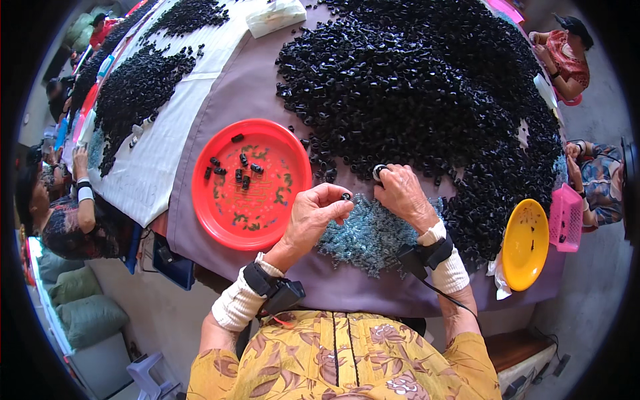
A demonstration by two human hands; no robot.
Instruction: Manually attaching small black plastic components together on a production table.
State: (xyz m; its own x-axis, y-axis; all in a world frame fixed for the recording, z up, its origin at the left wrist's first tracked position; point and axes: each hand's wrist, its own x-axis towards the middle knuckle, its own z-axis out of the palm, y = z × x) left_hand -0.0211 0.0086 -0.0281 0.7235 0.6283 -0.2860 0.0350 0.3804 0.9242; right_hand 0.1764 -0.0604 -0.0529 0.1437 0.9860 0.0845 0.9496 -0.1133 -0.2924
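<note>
My left hand (pixel 308 219) pinches a small black tubular piece (pixel 347 197) between thumb and fingertips, above a heap of small pale-blue pieces like springs (pixel 367 243). To its right, my right hand (pixel 402 195) is closed at the near edge of a large pile of small black tubular pieces (pixel 393 93). Something black and white shows at its fingertips, but I cannot make out what it is. A red plate (pixel 205 217) with a printed pattern lies left of my left hand. Several black pieces (pixel 246 182) are scattered on it.
A yellow oval plate (pixel 525 257) and a pink basket (pixel 565 217) are at the right edge of the cloth-covered table (pixel 220 93). More black pieces (pixel 137 100) lie on white cloth at the left. Other people sit along both sides. A plastic stool (pixel 152 377) stands at lower left.
</note>
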